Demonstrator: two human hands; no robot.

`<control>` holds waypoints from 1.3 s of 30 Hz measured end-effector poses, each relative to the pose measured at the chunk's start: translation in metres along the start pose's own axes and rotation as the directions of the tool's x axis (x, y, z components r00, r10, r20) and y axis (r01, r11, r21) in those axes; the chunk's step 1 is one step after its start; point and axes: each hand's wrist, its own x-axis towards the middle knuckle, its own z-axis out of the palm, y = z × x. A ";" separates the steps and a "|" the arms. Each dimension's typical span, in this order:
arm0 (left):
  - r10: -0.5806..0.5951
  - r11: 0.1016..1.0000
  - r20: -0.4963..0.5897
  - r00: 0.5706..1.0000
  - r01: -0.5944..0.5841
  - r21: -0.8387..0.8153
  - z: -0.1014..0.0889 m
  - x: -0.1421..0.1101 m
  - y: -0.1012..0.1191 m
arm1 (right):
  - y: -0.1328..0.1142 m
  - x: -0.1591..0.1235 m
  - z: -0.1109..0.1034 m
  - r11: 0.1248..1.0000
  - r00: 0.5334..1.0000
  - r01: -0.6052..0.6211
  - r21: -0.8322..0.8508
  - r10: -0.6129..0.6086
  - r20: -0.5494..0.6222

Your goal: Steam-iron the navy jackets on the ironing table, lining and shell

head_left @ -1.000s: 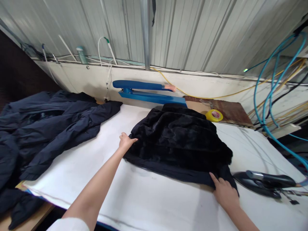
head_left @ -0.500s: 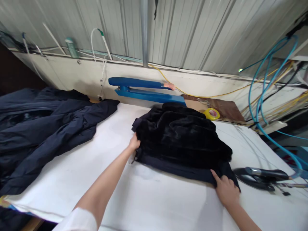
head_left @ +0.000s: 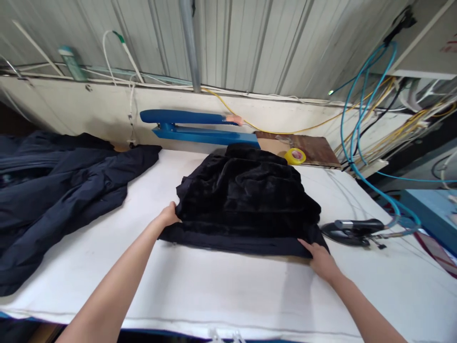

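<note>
A black garment with a plush, fur-like surface and a smooth navy band along its near edge lies bunched on the white table. My left hand is closed on its left side, just above the band's corner; the fingertips are hidden by the cloth. At the band's right end, my right hand grips the edge, the thumb or a finger lying on top and the rest partly hidden. Just right of the garment a black steam iron rests on the table, apart from my right hand.
A dark navy jacket spreads over the left of the white-covered table. Behind stand a blue sleeve board and a yellow tape roll. Blue hoses run down to the iron. A light blue box is at right.
The garment's left near corner now spreads further out to the left and its near band lies straighter. Both hands remain on the cloth. The whole view has shifted to the right.
</note>
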 end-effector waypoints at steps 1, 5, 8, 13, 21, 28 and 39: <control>-0.066 0.994 -0.100 0.993 0.074 0.081 -0.001 -0.010 0.005 | 0.007 -0.003 0.001 0.997 1.000 0.010 0.081 -0.010 0.005; 0.202 0.969 -0.452 0.869 -0.110 0.223 0.022 -0.056 0.058 | 0.028 0.000 -0.005 0.908 0.934 -0.317 0.274 0.349 -0.074; 0.558 0.830 -0.225 0.799 -0.539 0.143 0.061 -0.085 0.107 | 0.033 0.010 -0.010 0.783 0.836 -0.515 0.350 0.549 0.001; 0.545 0.829 -0.012 0.838 -0.538 0.153 0.110 -0.100 0.154 | 0.042 0.000 -0.003 0.761 0.819 -0.513 0.397 0.573 -0.041; 0.557 0.818 -0.017 0.830 -0.545 0.185 0.121 -0.107 0.197 | 0.084 -0.021 -0.014 0.830 0.859 -0.480 0.283 0.510 -0.039; 0.702 0.709 -0.092 0.706 -0.683 0.175 0.185 -0.144 0.266 | 0.156 0.040 -0.050 0.991 0.967 -0.133 -0.022 0.125 -0.223; 0.737 0.675 -0.175 0.653 -0.703 0.224 0.203 -0.150 0.283 | 0.145 0.059 -0.043 0.913 0.830 -0.351 0.205 0.405 -0.383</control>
